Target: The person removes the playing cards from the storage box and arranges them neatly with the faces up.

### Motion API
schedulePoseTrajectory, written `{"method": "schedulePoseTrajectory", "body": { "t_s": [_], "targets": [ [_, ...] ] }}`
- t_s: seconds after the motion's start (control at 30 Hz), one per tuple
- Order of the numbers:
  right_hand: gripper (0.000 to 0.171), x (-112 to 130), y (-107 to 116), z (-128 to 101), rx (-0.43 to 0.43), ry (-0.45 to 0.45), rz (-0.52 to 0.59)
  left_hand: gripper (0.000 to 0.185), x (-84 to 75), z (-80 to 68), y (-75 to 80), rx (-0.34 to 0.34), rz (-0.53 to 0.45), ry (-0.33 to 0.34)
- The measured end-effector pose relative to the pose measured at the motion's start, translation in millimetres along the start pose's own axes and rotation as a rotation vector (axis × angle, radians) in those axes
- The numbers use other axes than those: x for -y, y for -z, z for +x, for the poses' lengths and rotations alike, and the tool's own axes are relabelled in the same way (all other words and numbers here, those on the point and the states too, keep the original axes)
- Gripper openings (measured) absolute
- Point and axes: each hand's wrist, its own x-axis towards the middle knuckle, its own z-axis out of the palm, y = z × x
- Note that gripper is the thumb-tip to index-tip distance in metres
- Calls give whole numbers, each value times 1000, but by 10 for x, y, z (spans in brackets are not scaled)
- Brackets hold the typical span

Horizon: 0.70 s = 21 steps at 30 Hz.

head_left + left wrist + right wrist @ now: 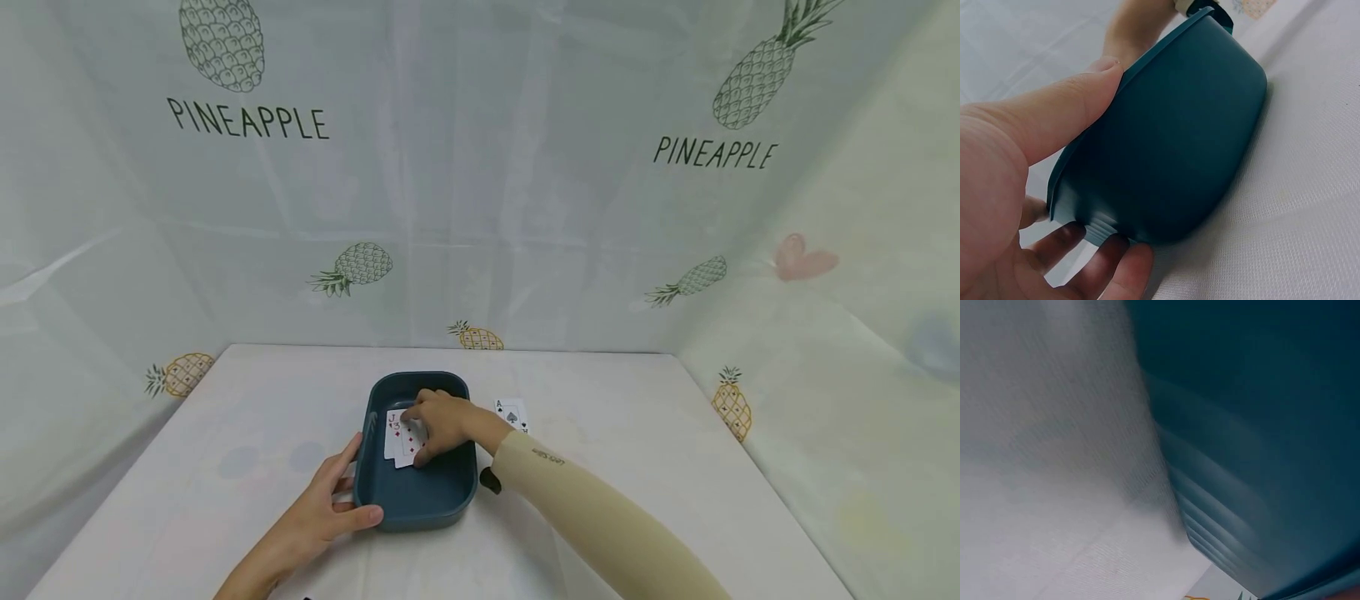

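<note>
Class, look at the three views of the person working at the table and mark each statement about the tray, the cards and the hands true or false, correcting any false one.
1. The left hand holds the near left corner of the dark teal tray. True.
2. The right hand is inside the tray, on the playing cards. True.
3. The cards in the tray lie face down. False: they lie face up, with red pips and a J showing.
4. An ace of spades lies on the table, right of the tray. True.
5. The tray is bright red. False: it is dark teal.
6. The right arm is bare. False: it wears a beige sleeve.
</note>
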Motion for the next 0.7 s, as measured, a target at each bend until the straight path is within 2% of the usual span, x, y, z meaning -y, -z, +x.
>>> {"method": "schedulePoseTrajectory", "body": {
  "t_s": [0.23, 0.7],
  "targets": [
    [75, 5, 25, 28, 29, -57, 64, 110, -13, 0, -7, -6, 3, 0],
    [76, 38, 26, 70, 28, -122, 81, 111, -23, -10, 10, -8, 10, -13]
  ]
}}
